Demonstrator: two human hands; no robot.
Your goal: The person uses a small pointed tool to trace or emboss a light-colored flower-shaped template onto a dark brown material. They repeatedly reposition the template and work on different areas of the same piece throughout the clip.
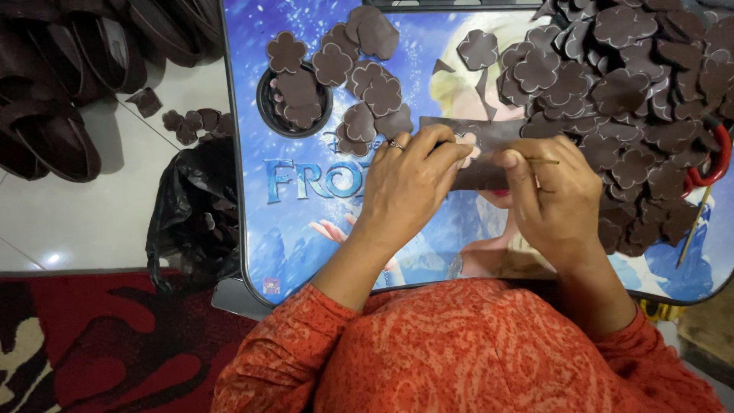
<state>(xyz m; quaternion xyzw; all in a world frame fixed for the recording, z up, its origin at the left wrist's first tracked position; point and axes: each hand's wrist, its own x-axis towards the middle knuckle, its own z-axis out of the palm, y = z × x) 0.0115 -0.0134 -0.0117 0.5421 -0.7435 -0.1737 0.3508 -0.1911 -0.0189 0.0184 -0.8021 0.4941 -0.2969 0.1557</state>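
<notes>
Brown leather everywhere on this little blue cartoon-printed table (306,229)! Right in the middle, a dark brown strip (478,145) lies flat across the tabletop, with a flower-shaped hole already showing in it just beside the left thumb. The left hand (409,180), ring on one finger, has its fingers curled down over the strip's left end, pressing and pinching it in place. The right hand (554,195) is closed tight around a thin stick-like tool (544,160), whose tip pokes out to the right above the knuckles; the fingers also rest on the strip's right end. To the far right, a big heap of flower cut-outs (619,99) spreads over the table, touching the strip's right part. Red-handled scissors (715,164) peek out at the right edge of that heap. Far left on the table, a round black cup holder (294,103) holds several cut-outs, with more flower pieces (367,84) scattered just beside it. A black plastic bag (195,214) slumps on the floor left of the table.
</notes>
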